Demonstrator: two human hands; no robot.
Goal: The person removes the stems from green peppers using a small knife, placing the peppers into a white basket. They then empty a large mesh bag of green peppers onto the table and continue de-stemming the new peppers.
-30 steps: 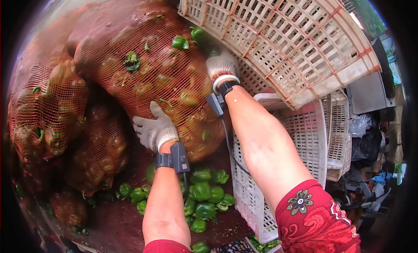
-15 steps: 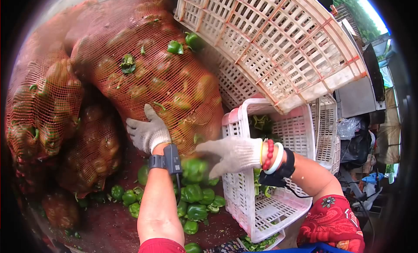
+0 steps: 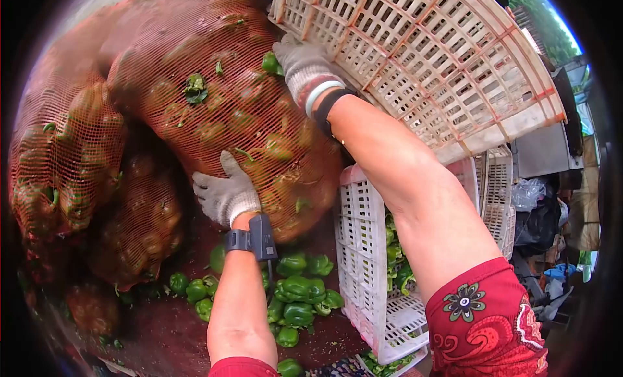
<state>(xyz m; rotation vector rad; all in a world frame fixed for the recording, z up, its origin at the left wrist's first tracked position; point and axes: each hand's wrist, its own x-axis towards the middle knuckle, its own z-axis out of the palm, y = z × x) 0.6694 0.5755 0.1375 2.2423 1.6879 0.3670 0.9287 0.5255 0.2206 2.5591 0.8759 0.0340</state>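
Observation:
My gloved left hand [image 3: 224, 190] rests with spread fingers against the lower part of a big red mesh sack [image 3: 214, 127] full of peppers. My right hand [image 3: 305, 62], gloved too, reaches to the upper right side of that sack, beside a loose green pepper [image 3: 271, 63]. Its fingers are partly blurred, and whether they hold the pepper or the mesh is unclear. Wilted green scraps [image 3: 195, 89] lie on top of the sack. Below it, several green peppers [image 3: 300, 290] are piled on the dark red surface [image 3: 175, 338].
An upright white crate [image 3: 363, 247] with peppers inside stands right of the pile, partly behind my right arm. A large tilted crate [image 3: 428, 59] fills the upper right. More mesh sacks [image 3: 65, 163] are at the left. Plastic bags [image 3: 529, 195] lie at far right.
My right hand has moved up from above the pepper pile to the sack's upper right side. One of two loose peppers there is no longer visible. My left hand stays on the sack.

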